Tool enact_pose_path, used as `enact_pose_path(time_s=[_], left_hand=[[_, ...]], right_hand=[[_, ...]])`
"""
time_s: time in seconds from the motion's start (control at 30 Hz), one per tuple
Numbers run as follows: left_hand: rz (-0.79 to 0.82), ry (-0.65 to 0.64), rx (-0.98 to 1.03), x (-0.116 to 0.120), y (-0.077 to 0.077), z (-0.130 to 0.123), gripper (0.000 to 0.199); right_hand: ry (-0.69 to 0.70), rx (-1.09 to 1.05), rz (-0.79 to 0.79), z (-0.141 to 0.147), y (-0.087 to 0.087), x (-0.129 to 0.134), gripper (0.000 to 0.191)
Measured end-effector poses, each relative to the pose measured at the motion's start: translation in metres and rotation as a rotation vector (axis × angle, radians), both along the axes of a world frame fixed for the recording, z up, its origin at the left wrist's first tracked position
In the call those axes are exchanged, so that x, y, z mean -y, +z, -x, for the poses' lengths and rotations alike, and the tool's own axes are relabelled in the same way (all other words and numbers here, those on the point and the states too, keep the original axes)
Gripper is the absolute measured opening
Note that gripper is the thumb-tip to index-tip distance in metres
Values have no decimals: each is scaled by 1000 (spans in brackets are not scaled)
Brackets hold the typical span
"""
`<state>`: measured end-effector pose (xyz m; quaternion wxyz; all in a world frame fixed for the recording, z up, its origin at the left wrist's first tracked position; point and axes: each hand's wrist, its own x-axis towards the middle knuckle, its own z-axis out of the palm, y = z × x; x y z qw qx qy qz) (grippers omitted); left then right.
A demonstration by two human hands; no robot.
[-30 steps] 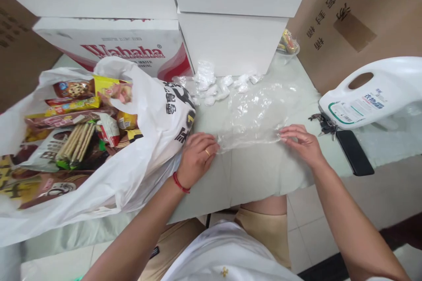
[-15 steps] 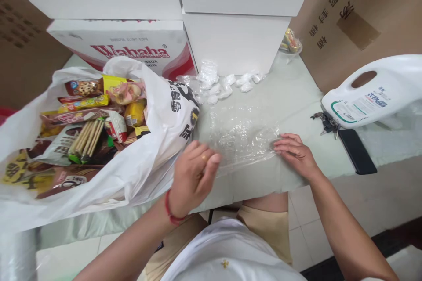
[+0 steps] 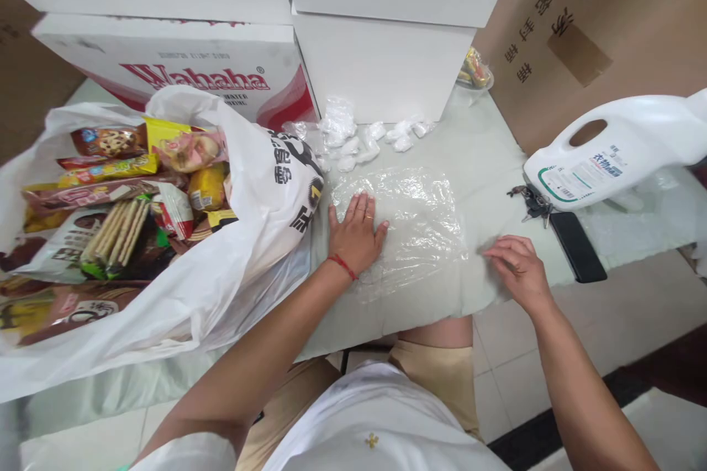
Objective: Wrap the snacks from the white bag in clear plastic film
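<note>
A clear, crinkled plastic bag (image 3: 420, 228) lies flat on the pale green tablecloth (image 3: 491, 140). Spread on its left part is my left hand (image 3: 356, 232), palm down with fingers apart and a red string at the wrist. Just right of the bag, my right hand (image 3: 516, 265) hovers near the cloth, its fingers bent and pressed together; whether anything is between them is too small to tell. Beyond the bag sit several small folded clear plastic bundles (image 3: 353, 140). To the left, a large white bag (image 3: 248, 235) stands open, full of packaged snacks (image 3: 121, 199).
White boxes (image 3: 381, 59) stand along the back, one marked Wahaha (image 3: 193, 73). At right are a white detergent bottle (image 3: 602, 154), keys (image 3: 533, 204), a black phone (image 3: 577, 246) and a brown carton (image 3: 596, 37). A small wrapped item (image 3: 475, 72) lies at the back.
My left hand has opened from a fist and come down flat on the clear bag's left part. My right hand has moved off the bag's right edge, and its fingers have drawn together.
</note>
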<state>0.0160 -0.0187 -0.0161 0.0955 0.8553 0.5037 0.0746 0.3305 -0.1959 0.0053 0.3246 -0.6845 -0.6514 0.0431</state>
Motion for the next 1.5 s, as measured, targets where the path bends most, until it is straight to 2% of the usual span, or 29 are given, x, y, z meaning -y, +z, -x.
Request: enact_pose_path(time_s=[0.07,0.1,0.13,0.23,0.3,0.37,0.5,0.57,0.63,0.73,0.8,0.87,0.93,1.0,1.07,1.13,1.2,1.27,1.3,1.33,1.4,1.5], left_hand=[[0,-5,0,0,1,-1,65],[-2,-8,-1,0,2,-2,65],[-3,-10,-3,-1,2,-2,65],[-5,-12,-13,-1,1,-2,66],[-10,-10,-13,-1,1,-1,66],[-13,-7,-4,0,2,1,66],[3,-4,16,1,4,2,65],[9,-3,19,0,4,2,65],[5,-3,21,0,4,2,65],[-5,-7,22,1,5,2,65],[-4,-12,17,1,6,3,65],[4,-10,13,2,7,4,65],[20,-7,10,2,8,4,65],[38,-12,9,2,9,4,66],[49,-21,9,1,9,4,67],[55,-26,9,1,8,5,69],[59,-32,11,1,8,5,70],[56,-43,20,1,8,6,71],[54,-49,26,2,8,7,71],[53,-55,32,2,8,8,72],[58,-62,45,2,8,8,73],[78,-63,61,0,8,9,77]], right_hand=[[-151,2,-83,25,8,-2,23],[-170,-3,-106,44,12,-5,26],[-121,-11,-94,67,16,-10,31],[276,35,113,128,16,-27,44],[361,107,226,140,7,-31,47],[220,173,274,121,-5,-21,46],[-292,302,211,34,-15,21,44],[-433,290,151,8,-13,31,47],[-476,221,110,8,-11,26,48],[-478,113,142,33,-14,-5,51],[-475,36,257,44,-18,-26,48],[-472,-46,376,38,-20,-37,35],[-483,-68,417,23,-17,-38,26],[-536,15,334,11,-6,-35,25],[-547,114,151,18,11,-37,29],[-418,146,-22,47,26,-49,31],[-100,128,-37,88,33,-72,33],[246,139,116,122,27,-103,38],[328,151,192,131,21,-119,43],[345,167,252,134,12,-135,47],[266,211,322,119,-6,-163,54],[71,271,321,65,-24,-188,59]])
